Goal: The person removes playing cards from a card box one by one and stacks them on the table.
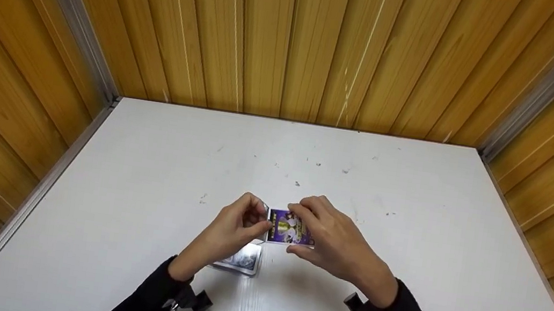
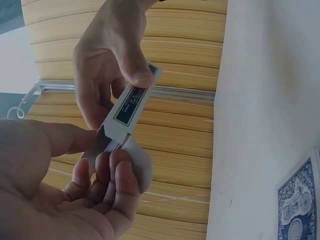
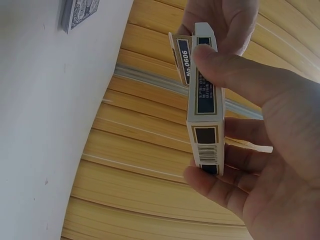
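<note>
A small card box (image 1: 284, 227) with a purple and gold face is held between both hands above the white table. My right hand (image 1: 336, 237) grips it at the right end, thumb along one narrow side (image 3: 206, 95) and fingers on the opposite one. At the left end, my left hand (image 1: 238, 221) has its thumb on the box edge and its fingers curled at the open end. There a flap (image 3: 183, 60) marked "No.0606" stands out, and thin edges show inside the mouth (image 2: 114, 145). Below the left hand lies a stack of playing cards (image 1: 245, 259), partly hidden by that hand.
The stack's top card (image 2: 297, 205) shows a dark blue patterned back. Wood-look panels (image 1: 314, 47) wall the white table (image 1: 146, 159) at the back and sides, with metal posts (image 1: 74, 13) in the corners. Small dark specks mark the tabletop.
</note>
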Available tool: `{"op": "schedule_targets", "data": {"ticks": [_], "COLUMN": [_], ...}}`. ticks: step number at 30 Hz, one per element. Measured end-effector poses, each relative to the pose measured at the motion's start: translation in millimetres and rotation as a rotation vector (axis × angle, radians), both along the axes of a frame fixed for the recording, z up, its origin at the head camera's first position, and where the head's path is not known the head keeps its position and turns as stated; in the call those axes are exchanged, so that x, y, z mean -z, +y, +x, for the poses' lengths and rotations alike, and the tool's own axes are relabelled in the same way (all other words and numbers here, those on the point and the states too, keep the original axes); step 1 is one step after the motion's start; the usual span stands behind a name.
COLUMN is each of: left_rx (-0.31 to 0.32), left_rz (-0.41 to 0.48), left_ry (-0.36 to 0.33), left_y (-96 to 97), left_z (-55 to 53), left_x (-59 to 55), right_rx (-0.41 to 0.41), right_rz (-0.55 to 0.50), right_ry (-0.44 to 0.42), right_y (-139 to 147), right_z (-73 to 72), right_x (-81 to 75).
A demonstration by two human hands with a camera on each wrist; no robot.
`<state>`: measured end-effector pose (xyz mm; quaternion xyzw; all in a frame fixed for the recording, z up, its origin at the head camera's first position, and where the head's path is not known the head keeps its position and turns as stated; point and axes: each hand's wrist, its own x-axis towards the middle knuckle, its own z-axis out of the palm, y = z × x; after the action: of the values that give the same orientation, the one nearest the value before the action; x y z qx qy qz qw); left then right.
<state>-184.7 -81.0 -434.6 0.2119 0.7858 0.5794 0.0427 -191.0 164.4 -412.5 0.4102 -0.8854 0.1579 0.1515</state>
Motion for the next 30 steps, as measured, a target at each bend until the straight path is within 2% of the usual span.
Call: {"op": "schedule_targets", "data": {"ticks": [4,8,19,30], "left_rx": [0.020,0.015,-0.096,-0.063], "left_rz": [0.027,0.036,0.004,0.076], "left_ry": [-0.042,-0.055,-0.042,-0.138], "left_y": [-3.4,-4.5,-3.1,0.8], "left_z": [-1.3,-3.0,-2.0,-6.2], "left_x": [-0.7,0.0,4.0,5.9], "right_rx": [0.000,-0.002,-0.021,-0.025], "right_rz": [0.018,0.016,0.035,0.024], "right_ry": [0.011,0.014,0.044,0.041], "right_y": [-1.5,-3.0,-5.1,-2.0], "right_z": [1.7,3.6,3.9,3.7], "right_x": [-0.6,-1.4,-0.6,2.2]}}
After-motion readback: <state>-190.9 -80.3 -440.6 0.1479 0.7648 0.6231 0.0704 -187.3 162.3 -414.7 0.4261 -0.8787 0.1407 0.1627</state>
